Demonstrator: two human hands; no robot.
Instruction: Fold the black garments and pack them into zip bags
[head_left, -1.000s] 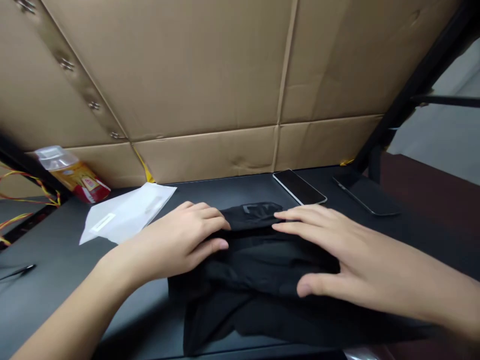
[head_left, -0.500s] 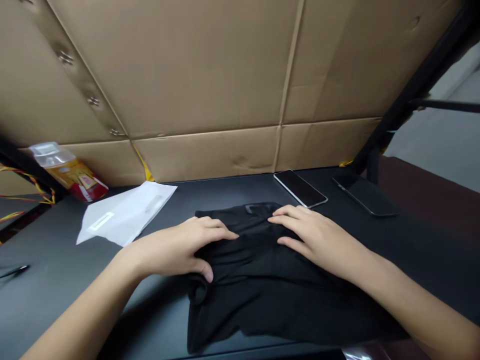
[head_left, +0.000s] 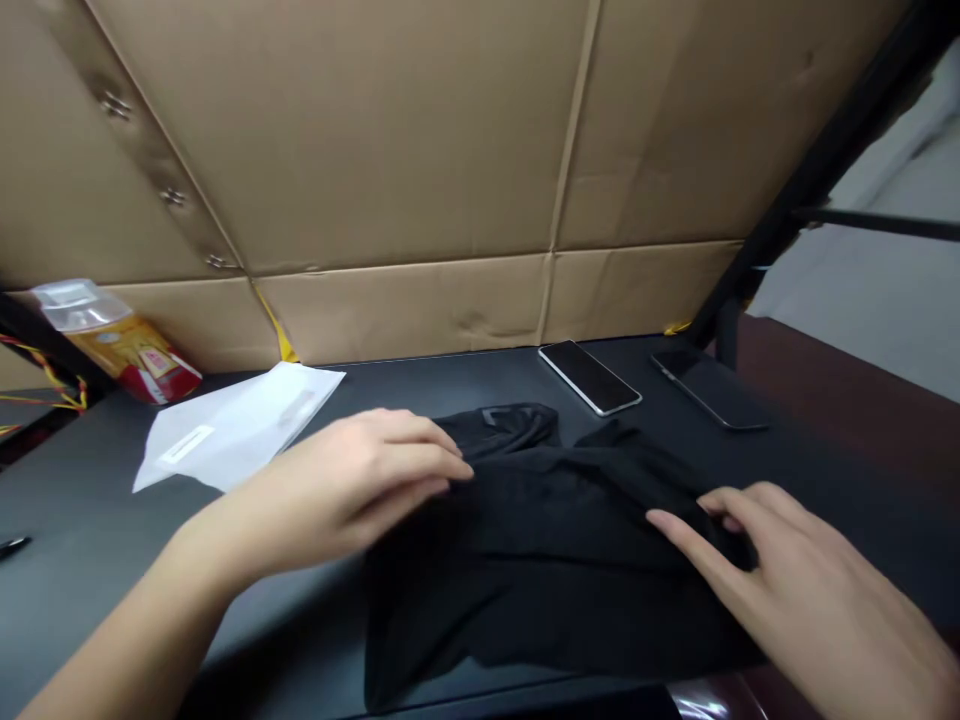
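Note:
A black fabric garment [head_left: 555, 560] lies creased on the dark table before me, its far edge bunched up. What kind of garment it is, I cannot make out. At its upper left, my left hand [head_left: 375, 480] pinches the cloth, fingers pressed together and the thumb beneath them. On the right side of the garment, my right hand [head_left: 795, 570] is curled, with a fold of fabric between thumb and fingers. Part of that grip is hidden behind the hand.
White paper-like packets [head_left: 232, 425] lie at the left, near a tilted plastic bottle [head_left: 124, 345]. Two phones, one silver-edged [head_left: 589, 375] and one dark [head_left: 709, 390], rest behind the garment. A cardboard wall [head_left: 405, 310] closes off the back, and a pen [head_left: 13, 546] lies far left.
Both hands lay spread on the garment before. The right hand has moved right and nearer to me, the left has closed on the cloth, and the fabric's upper part is folded toward me.

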